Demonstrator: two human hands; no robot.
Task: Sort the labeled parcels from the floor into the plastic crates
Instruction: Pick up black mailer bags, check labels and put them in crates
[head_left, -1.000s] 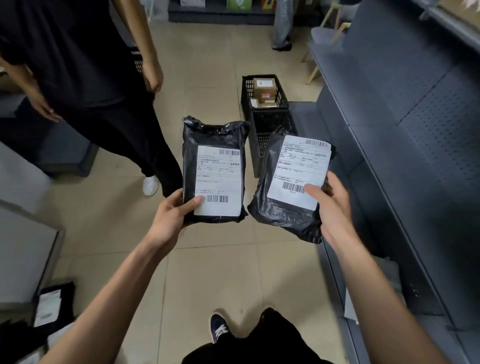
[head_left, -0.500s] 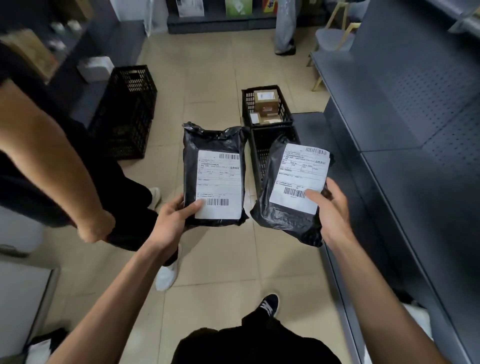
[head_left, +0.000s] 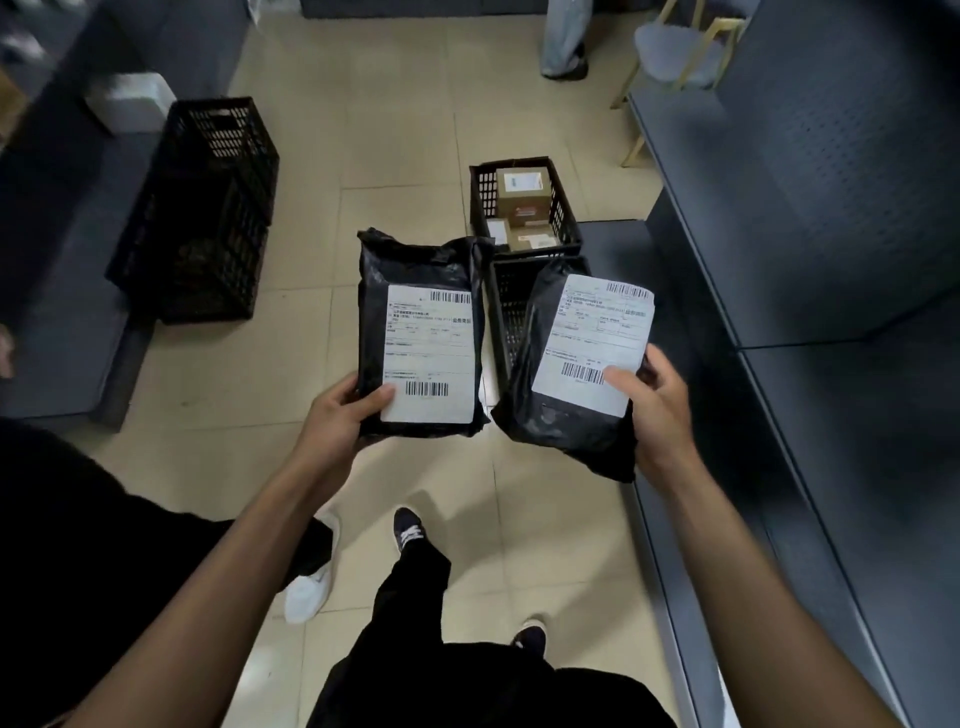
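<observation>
Two black labeled parcels are held up side by side above the tiled floor (head_left: 395, 156): the left hand (head_left: 337, 415) grips the left parcel (head_left: 423, 332) at its lower corner, the right hand (head_left: 657, 410) grips the right parcel (head_left: 576, 358), thumb on its label. Behind them stand two black crates, the far crate (head_left: 524, 205) holding cardboard boxes (head_left: 522, 195), the near crate (head_left: 511, 312) partly hidden. A taller black crate (head_left: 208, 208) stands well apart at left.

Beige tiled floor (head_left: 405, 156), grey metal shelving (head_left: 831, 208) at right, chair (head_left: 675, 47) in bkgd
</observation>
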